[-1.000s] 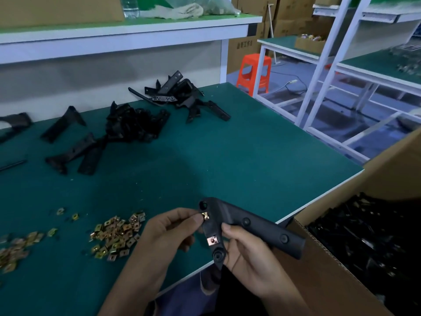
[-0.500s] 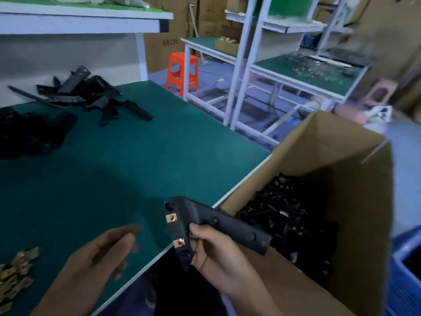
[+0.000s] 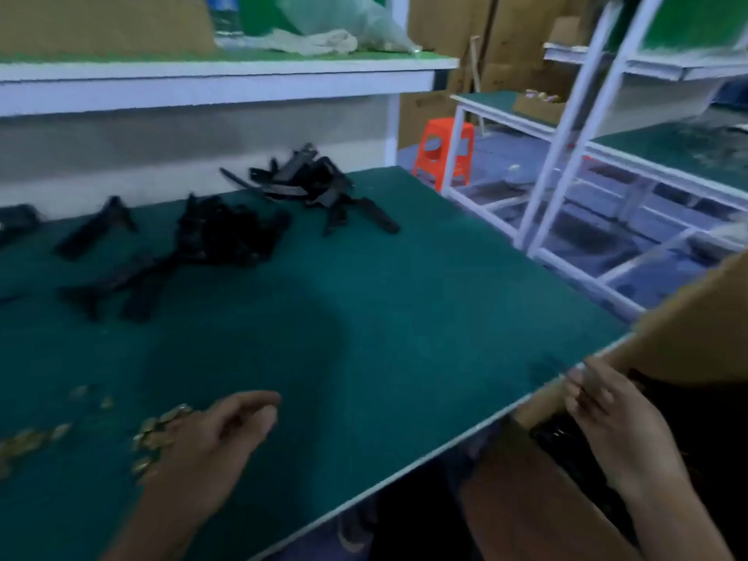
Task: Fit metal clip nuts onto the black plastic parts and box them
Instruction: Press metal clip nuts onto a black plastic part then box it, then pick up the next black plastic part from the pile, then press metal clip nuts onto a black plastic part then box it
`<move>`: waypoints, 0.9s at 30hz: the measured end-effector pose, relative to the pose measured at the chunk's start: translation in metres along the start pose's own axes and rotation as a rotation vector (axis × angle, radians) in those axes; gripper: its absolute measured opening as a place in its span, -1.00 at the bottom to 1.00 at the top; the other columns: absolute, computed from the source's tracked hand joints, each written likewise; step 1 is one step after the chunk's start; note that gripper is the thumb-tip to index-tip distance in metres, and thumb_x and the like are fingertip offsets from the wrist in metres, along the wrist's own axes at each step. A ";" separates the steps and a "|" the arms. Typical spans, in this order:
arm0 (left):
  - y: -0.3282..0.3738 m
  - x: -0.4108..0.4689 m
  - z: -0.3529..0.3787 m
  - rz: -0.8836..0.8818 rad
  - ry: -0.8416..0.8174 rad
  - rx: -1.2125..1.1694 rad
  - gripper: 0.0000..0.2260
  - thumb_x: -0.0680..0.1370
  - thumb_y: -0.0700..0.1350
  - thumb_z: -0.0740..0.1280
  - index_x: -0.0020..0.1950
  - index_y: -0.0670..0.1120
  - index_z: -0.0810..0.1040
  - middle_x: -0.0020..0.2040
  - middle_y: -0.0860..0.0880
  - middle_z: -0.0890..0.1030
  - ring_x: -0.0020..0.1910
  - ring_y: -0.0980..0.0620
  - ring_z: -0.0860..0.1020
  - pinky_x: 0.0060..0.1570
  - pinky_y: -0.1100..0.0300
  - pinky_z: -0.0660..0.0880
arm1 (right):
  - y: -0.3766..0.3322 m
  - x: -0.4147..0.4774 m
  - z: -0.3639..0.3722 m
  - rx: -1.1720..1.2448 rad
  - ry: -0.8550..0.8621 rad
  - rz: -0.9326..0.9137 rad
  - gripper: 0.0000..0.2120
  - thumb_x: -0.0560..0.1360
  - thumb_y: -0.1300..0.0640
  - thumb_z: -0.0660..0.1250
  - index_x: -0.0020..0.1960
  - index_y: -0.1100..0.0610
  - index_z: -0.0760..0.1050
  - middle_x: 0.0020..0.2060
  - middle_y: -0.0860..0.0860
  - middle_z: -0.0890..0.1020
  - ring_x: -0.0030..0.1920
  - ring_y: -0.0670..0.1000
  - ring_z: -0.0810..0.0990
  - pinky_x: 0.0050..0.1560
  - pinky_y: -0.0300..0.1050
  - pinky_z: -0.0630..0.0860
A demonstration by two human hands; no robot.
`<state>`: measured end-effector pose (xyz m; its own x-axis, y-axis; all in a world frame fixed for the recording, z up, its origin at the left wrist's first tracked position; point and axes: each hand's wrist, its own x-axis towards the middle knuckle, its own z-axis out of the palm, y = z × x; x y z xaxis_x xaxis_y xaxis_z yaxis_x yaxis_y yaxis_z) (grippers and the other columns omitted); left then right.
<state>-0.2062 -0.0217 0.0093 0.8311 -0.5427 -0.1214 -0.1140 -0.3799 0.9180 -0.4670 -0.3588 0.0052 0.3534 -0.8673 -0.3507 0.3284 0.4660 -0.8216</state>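
Note:
The picture is motion-blurred. My left hand (image 3: pixel 226 435) hovers over the green table (image 3: pixel 404 317) with loosely curled fingers and holds nothing. Just left of it lies a pile of brass clip nuts (image 3: pixel 162 427), with more (image 3: pixel 28 439) further left. My right hand (image 3: pixel 607 419) is above the near corner of the cardboard box (image 3: pixel 696 334) at the table's right edge, fingers relaxed and with no part in them. Dark finished parts (image 3: pixel 562 439) show inside the box under that hand. Loose black plastic parts (image 3: pixel 226 236) are heaped at the back of the table.
A second heap of black parts (image 3: pixel 307 184) lies at the table's far right corner, single ones (image 3: pixel 97 232) to the left. A shelf (image 3: pixel 202 78) overhangs the back. Beyond the table stand an orange stool (image 3: pixel 445 151) and white racks (image 3: pixel 566 155).
The black part with its two clips has left my right hand, which now sits empty over the box. My left hand moved back toward the clip nuts. My view swung left.

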 end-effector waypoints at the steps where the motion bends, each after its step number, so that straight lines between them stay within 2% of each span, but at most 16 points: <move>1: -0.004 0.006 -0.009 -0.011 0.072 0.008 -0.88 0.57 -0.02 0.40 -0.04 0.21 0.69 -0.10 0.22 0.70 -0.17 0.30 0.62 -0.18 0.32 0.52 | 0.019 -0.010 0.025 -0.091 -0.086 -0.013 -0.74 0.53 0.19 0.33 0.21 0.16 0.57 -0.15 0.18 0.68 -0.10 0.06 0.70 -0.16 -0.18 0.64; 2: -0.007 0.013 -0.019 -0.017 0.129 0.012 -0.87 0.59 -0.08 0.39 -0.03 0.16 0.69 -0.10 0.24 0.69 -0.17 0.31 0.62 -0.23 0.42 0.49 | 0.037 -0.021 0.050 -0.179 -0.174 -0.030 -0.82 0.60 0.23 0.28 0.15 0.15 0.60 -0.22 0.15 0.71 -0.23 0.01 0.70 -0.24 -0.21 0.64; 3: -0.011 0.022 -0.029 -0.017 0.179 0.030 -0.86 0.59 -0.11 0.38 -0.03 0.13 0.68 -0.10 0.26 0.68 -0.14 0.32 0.61 -0.23 0.49 0.46 | 0.056 -0.030 0.073 -0.256 -0.265 -0.045 -0.82 0.62 0.27 0.25 0.09 0.14 0.62 -0.26 0.13 0.72 -0.32 -0.01 0.69 -0.30 -0.23 0.63; 5: -0.020 0.043 -0.053 -0.018 0.270 0.143 -0.88 0.58 -0.11 0.37 0.00 0.11 0.65 -0.10 0.25 0.68 -0.04 0.30 0.61 -0.14 0.55 0.40 | 0.095 -0.048 0.116 -0.360 -0.423 -0.073 -0.80 0.62 0.31 0.26 0.06 0.14 0.64 -0.25 0.17 0.72 -0.34 0.01 0.67 -0.32 -0.21 0.63; 7: -0.029 0.068 -0.075 -0.034 0.376 0.266 -0.86 0.59 -0.10 0.36 0.11 0.03 0.66 0.01 0.18 0.68 0.07 0.15 0.61 0.00 0.41 0.41 | 0.129 -0.062 0.153 -0.450 -0.564 -0.076 -0.80 0.61 0.33 0.28 0.07 0.14 0.65 -0.21 0.20 0.72 -0.29 0.02 0.67 -0.30 -0.19 0.62; 10: -0.044 0.108 -0.107 -0.053 0.545 0.417 -0.74 0.59 -0.09 0.37 0.25 -0.14 0.61 0.19 -0.12 0.64 0.22 -0.13 0.57 0.22 0.10 0.45 | 0.171 -0.077 0.191 -0.607 -0.737 -0.126 -0.77 0.61 0.34 0.32 0.07 0.07 0.66 -0.24 0.05 0.72 -0.28 -0.08 0.66 -0.29 -0.25 0.57; 13: -0.055 0.146 -0.135 -0.124 0.569 0.518 -0.63 0.59 -0.01 0.37 0.30 -0.21 0.54 0.20 -0.24 0.60 0.21 -0.26 0.54 0.20 -0.02 0.48 | 0.197 -0.081 0.203 -0.818 -0.794 -0.264 -0.75 0.59 0.22 0.37 0.00 -0.15 0.65 -0.23 -0.16 0.71 -0.25 -0.17 0.66 -0.21 -0.28 0.57; 15: -0.059 0.167 -0.145 -0.158 0.543 0.577 -0.62 0.58 0.05 0.37 0.26 -0.20 0.50 0.14 -0.24 0.60 0.16 -0.28 0.53 0.09 -0.04 0.50 | 0.201 -0.080 0.202 -0.895 -0.796 -0.290 -0.73 0.58 0.13 0.37 0.02 -0.27 0.61 -0.23 -0.16 0.71 -0.21 -0.13 0.68 -0.14 -0.17 0.62; 19: -0.065 0.190 -0.145 -0.219 0.425 0.703 -0.60 0.58 0.10 0.37 0.29 -0.13 0.44 0.05 -0.20 0.63 0.04 -0.25 0.58 -0.01 -0.07 0.58 | 0.203 -0.074 0.199 -0.892 -0.755 -0.313 -0.71 0.58 0.18 0.36 0.03 -0.25 0.60 -0.29 -0.05 0.70 -0.27 -0.09 0.69 -0.18 -0.01 0.66; 22: -0.062 0.192 -0.143 -0.098 0.469 0.747 -0.68 0.58 -0.03 0.38 0.26 -0.17 0.49 -0.06 -0.19 0.64 -0.10 -0.22 0.61 -0.18 -0.03 0.59 | 0.205 -0.072 0.201 -0.871 -0.739 -0.310 -0.67 0.56 0.22 0.37 0.00 -0.25 0.61 -0.33 0.02 0.68 -0.34 -0.06 0.67 -0.21 0.05 0.67; 25: -0.046 0.174 -0.133 0.007 0.527 0.648 -0.64 0.60 -0.12 0.34 0.37 -0.16 0.43 -0.11 -0.17 0.64 -0.22 -0.18 0.59 -0.28 0.00 0.55 | 0.201 -0.071 0.203 -0.884 -0.742 -0.324 -0.69 0.57 0.20 0.36 -0.01 -0.25 0.60 -0.31 -0.05 0.69 -0.27 -0.09 0.68 -0.16 0.07 0.67; 27: -0.037 0.149 -0.122 0.042 0.554 0.528 -0.67 0.61 -0.13 0.33 0.35 -0.15 0.39 -0.12 -0.12 0.62 -0.24 -0.17 0.58 -0.30 -0.03 0.50 | 0.199 -0.071 0.203 -0.899 -0.759 -0.360 -0.71 0.58 0.17 0.36 0.00 -0.26 0.59 -0.28 -0.10 0.70 -0.24 -0.09 0.68 -0.13 0.09 0.66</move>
<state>-0.0117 0.0030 0.0028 0.9559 -0.1628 0.2445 -0.2808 -0.7503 0.5985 -0.2494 -0.1686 -0.0422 0.8858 -0.4596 0.0638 -0.1010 -0.3253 -0.9402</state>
